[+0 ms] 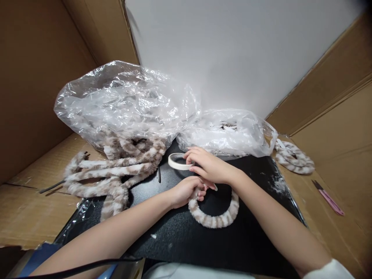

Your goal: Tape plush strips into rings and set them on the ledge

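Note:
A fluffy ring with white and brown-beige stripes lies on the black tabletop. My left hand is closed round its upper left part. My right hand is just above, its fingers closed on the edge of a roll of white tape, which is tilted off the table. Some right-hand fingers reach down close to my left fingertips, where a small white bit shows; whether it is tape I cannot tell. The top of the ring is hidden behind my right hand and wrist.
On the left lies a heap of striped furry strips, partly under a clear plastic bag. Behind my hands is a second plastic bag. At right are finished-looking furry rings and a pink-handled cutter. Cardboard walls flank the black table.

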`<act>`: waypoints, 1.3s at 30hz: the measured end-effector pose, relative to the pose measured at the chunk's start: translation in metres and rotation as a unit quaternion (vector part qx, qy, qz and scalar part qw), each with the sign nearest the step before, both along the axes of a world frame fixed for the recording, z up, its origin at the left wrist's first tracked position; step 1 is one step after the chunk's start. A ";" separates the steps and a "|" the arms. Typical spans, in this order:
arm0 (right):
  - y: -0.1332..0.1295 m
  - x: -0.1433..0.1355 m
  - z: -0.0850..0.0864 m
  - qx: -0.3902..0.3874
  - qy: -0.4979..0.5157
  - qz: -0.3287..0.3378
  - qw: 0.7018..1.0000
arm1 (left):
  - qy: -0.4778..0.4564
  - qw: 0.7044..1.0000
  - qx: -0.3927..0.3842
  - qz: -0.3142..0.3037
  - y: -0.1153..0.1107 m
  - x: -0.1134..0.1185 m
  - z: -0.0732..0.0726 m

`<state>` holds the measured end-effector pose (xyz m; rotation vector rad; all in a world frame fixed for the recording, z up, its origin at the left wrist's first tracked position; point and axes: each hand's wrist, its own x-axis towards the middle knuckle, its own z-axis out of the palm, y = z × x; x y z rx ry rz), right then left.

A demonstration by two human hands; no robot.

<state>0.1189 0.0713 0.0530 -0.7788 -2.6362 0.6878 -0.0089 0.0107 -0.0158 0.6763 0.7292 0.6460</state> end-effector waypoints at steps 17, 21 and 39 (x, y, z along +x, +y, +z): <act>-0.055 0.060 -0.022 -0.137 0.194 -0.122 0.964 | 0.228 0.856 0.462 -0.037 -0.006 -0.016 0.019; -0.060 0.050 -0.034 -0.023 0.296 -0.263 0.918 | 0.285 0.821 0.495 0.000 -0.006 -0.014 0.021; -0.066 0.050 -0.032 -0.091 0.265 -0.356 0.892 | 0.335 0.734 0.590 -0.041 -0.001 -0.014 0.018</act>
